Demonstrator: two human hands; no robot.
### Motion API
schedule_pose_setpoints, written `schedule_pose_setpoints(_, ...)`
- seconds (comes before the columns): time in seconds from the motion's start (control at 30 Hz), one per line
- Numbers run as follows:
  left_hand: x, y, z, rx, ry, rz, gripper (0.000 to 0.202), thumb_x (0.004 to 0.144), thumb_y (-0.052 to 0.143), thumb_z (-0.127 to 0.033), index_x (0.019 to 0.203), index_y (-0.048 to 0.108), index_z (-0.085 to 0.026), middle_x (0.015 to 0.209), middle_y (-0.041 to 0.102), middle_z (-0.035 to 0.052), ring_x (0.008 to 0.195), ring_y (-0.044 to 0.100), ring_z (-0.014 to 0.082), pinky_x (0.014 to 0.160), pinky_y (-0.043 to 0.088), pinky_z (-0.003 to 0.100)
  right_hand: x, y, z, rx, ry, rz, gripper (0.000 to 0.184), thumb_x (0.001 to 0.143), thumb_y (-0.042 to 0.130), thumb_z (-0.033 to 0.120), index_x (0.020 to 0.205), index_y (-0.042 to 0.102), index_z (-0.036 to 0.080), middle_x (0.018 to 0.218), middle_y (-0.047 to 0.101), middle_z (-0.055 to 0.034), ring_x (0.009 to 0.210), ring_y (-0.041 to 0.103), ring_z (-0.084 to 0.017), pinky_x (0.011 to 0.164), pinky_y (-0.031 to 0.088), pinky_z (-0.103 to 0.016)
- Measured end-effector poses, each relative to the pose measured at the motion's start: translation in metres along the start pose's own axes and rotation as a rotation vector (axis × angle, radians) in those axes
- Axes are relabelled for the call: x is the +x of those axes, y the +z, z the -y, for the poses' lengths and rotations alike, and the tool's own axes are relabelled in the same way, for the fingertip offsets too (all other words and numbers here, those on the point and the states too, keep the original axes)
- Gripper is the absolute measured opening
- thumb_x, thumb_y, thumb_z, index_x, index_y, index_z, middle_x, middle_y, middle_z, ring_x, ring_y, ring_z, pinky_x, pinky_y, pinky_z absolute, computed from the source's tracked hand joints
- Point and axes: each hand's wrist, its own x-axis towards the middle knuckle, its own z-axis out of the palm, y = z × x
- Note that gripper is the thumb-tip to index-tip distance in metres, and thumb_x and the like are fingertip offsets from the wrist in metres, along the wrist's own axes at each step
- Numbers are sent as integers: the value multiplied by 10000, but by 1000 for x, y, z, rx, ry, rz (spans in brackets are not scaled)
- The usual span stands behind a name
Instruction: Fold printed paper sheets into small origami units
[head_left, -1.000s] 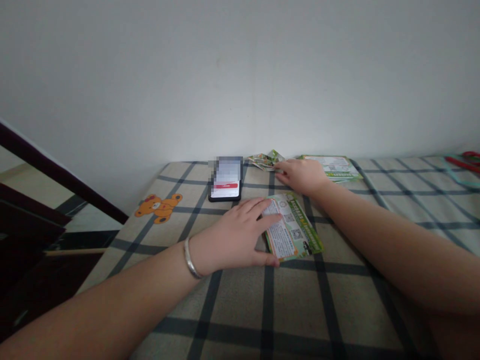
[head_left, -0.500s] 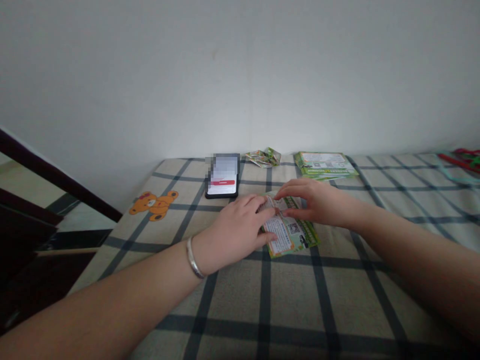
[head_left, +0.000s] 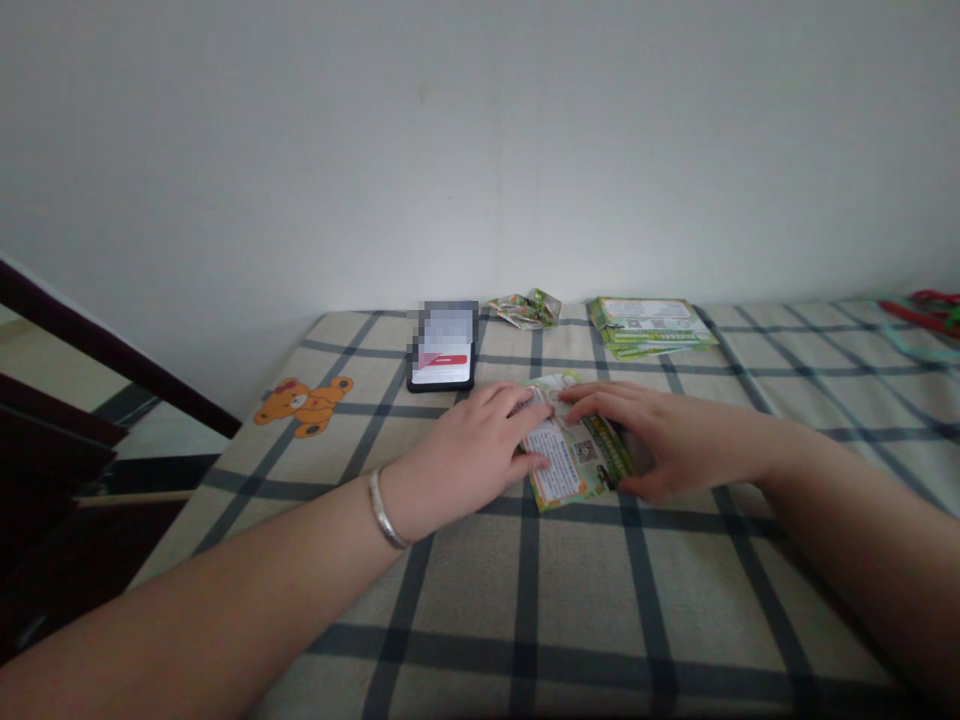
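"So, where is the green packet [head_left: 559, 462]?"

"It lies flat on the bench [head_left: 450, 640], upon the checked cloth, between the left hand [head_left: 461, 452] and the right hand [head_left: 679, 440]. Both of them appear to touch it."

"Is the grip of each hand closed on it?"

"No, I think not. The left one is spread low over the left edge, with its thumb apart from the fingers. The right one has its fingers over the upper part of the packet and its thumb by the lower right side, so a wide gap is between them. How strongly they press, I cannot tell."

"And why would two hands be put like this?"

"In my judgement, the left hand serves as a weight, so that such a thin thing does not slide, while the right hand attends to the other side."

"What about the things behind?"

"Near the wall [head_left: 480, 150] there is a pile of similar packets [head_left: 656, 325], its edges not quite even. A crumpled wrapper [head_left: 525, 310] lies apart from this pile, perhaps to avoid mixing. Just beside it, the phone [head_left: 444, 370] lies screen upward and lit, probably for easy looking"
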Motion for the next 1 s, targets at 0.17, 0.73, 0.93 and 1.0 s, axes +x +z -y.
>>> schedule_pose_setpoints(0.17,0,8,4,-7,7,-64,603,916,567,-424,1406,355,-145,1361,495,126,1265,457,260,1088,386,410,-1,-1,10,-68,25,-14,535,641,657,205,1163,540,207,1354,531,-98,1173,549,-248,1010,457,-356)
schedule_pose_setpoints(0.73,5,13,12,-103,45,-79,337,913,589,-331,1191,529,-151,1310,542,107,1237,497,227,1078,415,396,-3,6,8,-46,40,-47,507,698,669,284,1176,510,225,1384,501,-98,1202,530,-254,1009,463,-378)
schedule_pose_setpoints(0.93,6,15,14,-138,38,-85,392,897,612,-338,1218,508,-139,1310,548,111,1236,506,218,1079,415,385,-1,11,10,-111,-6,-81,419,680,628,221,1090,540,212,1358,523,-99,1208,522,-247,1019,445,-370)
schedule_pose_setpoints(1.0,6,15,14,-144,35,-86,396,905,599,-340,1236,496,-146,1316,543,112,1235,508,222,1077,418,393,0,13,10,-131,-3,-98,419,681,634,239,1089,546,204,1347,534,-108,1203,527,-254,1017,445,-380)
